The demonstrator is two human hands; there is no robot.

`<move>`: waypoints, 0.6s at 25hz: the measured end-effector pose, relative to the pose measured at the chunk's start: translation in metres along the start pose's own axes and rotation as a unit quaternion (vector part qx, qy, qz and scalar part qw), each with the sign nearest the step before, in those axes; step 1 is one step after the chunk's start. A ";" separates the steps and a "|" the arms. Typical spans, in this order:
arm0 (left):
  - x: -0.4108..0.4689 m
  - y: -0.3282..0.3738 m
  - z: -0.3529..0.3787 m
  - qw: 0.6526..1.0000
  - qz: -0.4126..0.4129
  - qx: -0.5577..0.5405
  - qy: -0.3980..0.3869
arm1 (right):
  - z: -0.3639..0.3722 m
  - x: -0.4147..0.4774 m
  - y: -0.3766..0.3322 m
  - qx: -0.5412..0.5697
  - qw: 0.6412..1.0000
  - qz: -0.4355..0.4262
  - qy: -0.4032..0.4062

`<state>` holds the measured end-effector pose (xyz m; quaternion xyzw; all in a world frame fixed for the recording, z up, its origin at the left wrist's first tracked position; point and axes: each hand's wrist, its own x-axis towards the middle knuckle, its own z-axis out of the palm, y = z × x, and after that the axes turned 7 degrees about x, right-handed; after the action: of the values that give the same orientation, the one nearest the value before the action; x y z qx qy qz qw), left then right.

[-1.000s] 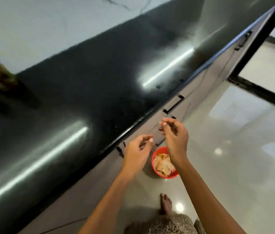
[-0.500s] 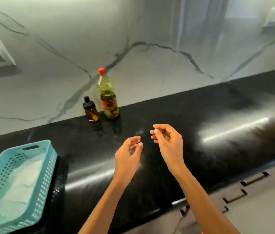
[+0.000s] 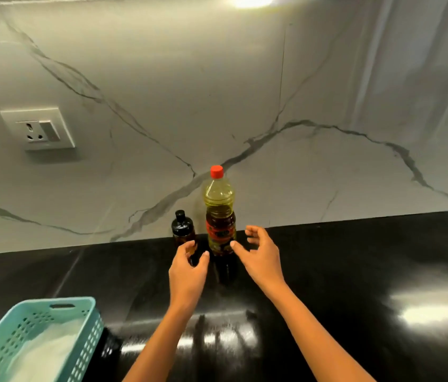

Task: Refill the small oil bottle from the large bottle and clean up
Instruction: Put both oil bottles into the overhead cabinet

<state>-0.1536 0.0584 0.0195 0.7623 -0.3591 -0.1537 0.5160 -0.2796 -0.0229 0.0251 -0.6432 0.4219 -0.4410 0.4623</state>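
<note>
At the counter's (image 3: 355, 257) back edge, the capped large bottle (image 3: 220, 216) and small oil bottle (image 3: 183, 230) stand side by side, the left hand (image 3: 188, 271) and right hand (image 3: 261, 257) just before them, fingers spread, closed round neither.

Black stone-look table (image 3: 355, 271) under the left hand (image 3: 188, 271) and right hand (image 3: 261, 257) is crazy glossy, glare streaks everywhere. Tall clear plastic bottle with red cap (image 3: 219, 205) just past the right hand: smooth, shiny. Small dark bottle with black cap (image 3: 183, 230) by the left hand: glossy too. Teal perforated plastic basket (image 3: 38, 307) down-left of it looks matt.
</note>
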 end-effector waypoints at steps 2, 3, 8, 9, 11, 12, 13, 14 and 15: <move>0.029 -0.007 0.011 0.999 -0.018 0.022 0.015 | 0.010 0.027 0.015 -0.033 0.999 0.021 -0.017; 0.041 -0.010 0.016 0.999 -0.026 0.034 0.024 | 0.014 0.037 0.021 -0.045 0.998 0.028 -0.021; 0.103 -0.035 0.046 0.990 -0.087 0.084 0.076 | 0.044 0.089 0.058 -0.032 0.996 0.063 -0.054; 0.113 -0.040 0.051 0.989 -0.092 0.083 0.079 | 0.051 0.095 0.065 -0.012 0.996 0.064 -0.062; 0.127 -0.049 0.057 0.989 -0.097 0.072 0.086 | 0.063 0.099 0.077 0.026 0.996 0.052 -0.065; 0.133 -0.054 0.061 0.989 -0.095 0.066 0.092 | 0.068 0.101 0.083 0.041 0.996 0.041 -0.061; 0.138 -0.060 0.064 0.988 -0.094 0.061 0.104 | 0.073 0.102 0.088 0.055 0.997 0.032 -0.053; 0.141 -0.064 0.067 0.986 -0.095 0.056 0.121 | 0.076 0.104 0.093 0.066 0.996 0.027 -0.043; 0.143 -0.069 0.070 0.984 -0.098 0.051 0.141 | 0.079 0.105 0.097 0.073 0.996 0.027 -0.034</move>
<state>-0.0697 -0.0755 -0.0520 0.8331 -0.2141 -0.0760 0.5043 -0.1907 -0.1260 -0.0643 -0.6105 0.3896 -0.4360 0.5342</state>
